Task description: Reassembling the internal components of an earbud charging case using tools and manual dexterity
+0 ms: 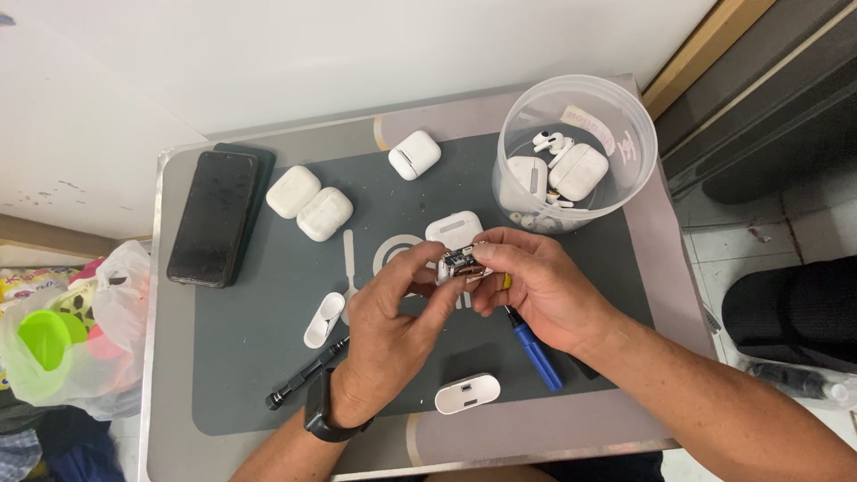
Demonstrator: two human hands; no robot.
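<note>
Sitting at the far left, a thin plastic bag (80,348) with a green cup inside slumps off the edge of the small table (178,446), well apart from the work, and a dark phone (214,219) lies flat at the left border of the grey mat (259,357), out of reach of the tools. Two closed white earbud cases (308,203) lie side by side next to it, with a third (414,154) further back. Nearer, a loose white shell half (323,319) and a black screwdriver (308,372) rest just beside the left hand (388,335), whose fingers are curled with thumb and fingertips pinching the opened case insert (460,266), lifted above the mat, apparently so its exposed metal parts face the eyes. The right hand (536,290) pinches the same piece from the other side, steadying it. Behind the insert lies another white case (453,228); a white base piece (468,394) lies near the front edge, and a blue-handled tool (536,354) lies partly under the right wrist. At the right, a clear round tub (625,192) keeps spare cases and earbuds together.
</note>
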